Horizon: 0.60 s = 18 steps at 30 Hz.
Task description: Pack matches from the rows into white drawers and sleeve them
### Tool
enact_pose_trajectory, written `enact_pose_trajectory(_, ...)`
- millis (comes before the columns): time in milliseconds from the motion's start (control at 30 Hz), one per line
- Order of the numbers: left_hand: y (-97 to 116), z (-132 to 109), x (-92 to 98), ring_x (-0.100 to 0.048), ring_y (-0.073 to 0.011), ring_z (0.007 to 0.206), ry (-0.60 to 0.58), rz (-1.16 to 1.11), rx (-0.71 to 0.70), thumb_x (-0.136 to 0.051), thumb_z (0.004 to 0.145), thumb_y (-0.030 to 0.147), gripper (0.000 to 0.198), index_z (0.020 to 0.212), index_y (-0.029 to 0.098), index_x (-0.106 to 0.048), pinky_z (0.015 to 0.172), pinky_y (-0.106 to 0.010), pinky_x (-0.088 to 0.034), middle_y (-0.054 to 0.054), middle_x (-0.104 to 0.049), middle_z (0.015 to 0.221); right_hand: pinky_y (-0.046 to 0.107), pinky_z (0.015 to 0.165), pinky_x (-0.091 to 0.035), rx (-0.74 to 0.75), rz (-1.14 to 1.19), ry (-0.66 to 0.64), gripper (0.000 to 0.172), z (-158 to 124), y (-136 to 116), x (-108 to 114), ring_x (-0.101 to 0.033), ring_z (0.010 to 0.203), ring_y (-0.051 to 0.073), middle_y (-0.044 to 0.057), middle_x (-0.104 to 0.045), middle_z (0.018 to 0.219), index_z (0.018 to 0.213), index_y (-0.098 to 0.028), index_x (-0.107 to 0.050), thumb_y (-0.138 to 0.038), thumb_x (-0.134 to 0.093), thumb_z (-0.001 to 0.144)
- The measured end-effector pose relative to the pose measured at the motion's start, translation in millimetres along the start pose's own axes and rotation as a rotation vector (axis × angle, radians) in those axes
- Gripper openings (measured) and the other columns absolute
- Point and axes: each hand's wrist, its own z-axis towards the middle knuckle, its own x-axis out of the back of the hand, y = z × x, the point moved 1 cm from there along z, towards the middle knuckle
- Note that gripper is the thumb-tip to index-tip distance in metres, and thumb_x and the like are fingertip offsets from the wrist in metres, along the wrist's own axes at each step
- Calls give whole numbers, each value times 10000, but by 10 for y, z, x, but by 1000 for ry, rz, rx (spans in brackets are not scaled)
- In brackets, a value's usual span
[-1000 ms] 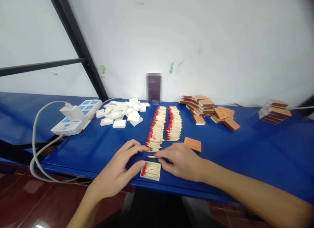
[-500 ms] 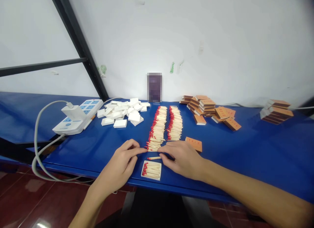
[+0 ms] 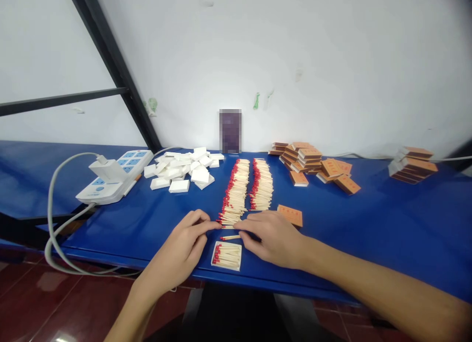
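Observation:
Two long rows of red-headed matches lie on the blue table, a left row (image 3: 236,189) and a right row (image 3: 261,185). At the near end of the left row, one match (image 3: 227,227) lies crosswise between my two index fingertips. My left hand (image 3: 186,239) touches its red head, with thumb and index apart. My right hand (image 3: 275,239) has its index at the plain end and its thumb lower, by the tail of a single loose match (image 3: 230,237). Below that sits a white matchbox tray (image 3: 226,269) holding several matches, heads to the left.
White trays (image 3: 179,186) are heaped at back left, beside a power strip (image 3: 106,189) with cables. Orange matchboxes (image 3: 309,155) are piled at back right, more boxes (image 3: 415,165) stand far right, and one orange sleeve (image 3: 290,214) lies behind my right hand.
My right index fingertip has shifted slightly left, and the match between my fingertips shows more distinctly at the row's near end. The view has shifted a little; the rest looks unchanged.

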Motion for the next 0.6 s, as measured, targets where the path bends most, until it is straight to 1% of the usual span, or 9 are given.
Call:
enact_pose_trajectory(267,6,-6,16,-593,-208,1061,21,-2,-7,-357,979,138,419,1170,260,-710,975,-344,-497,-47,-599,1130,300,686,-415,16,-18,-10,265,-20,-3,-6,-659,750,182,23,-719,847,1130,-204,-696,-204,-476,983)
enact_pose_trajectory(600,25,3,26,-594,-215,1065,15,-12,-11,-346,988,149,423,1160,251,-719,977,-363,-497,-55,-609,1126,296,684,-413,14,2,-17,262,-12,-13,15,-650,741,177,29,-719,841,1119,-197,-699,-200,-475,984)
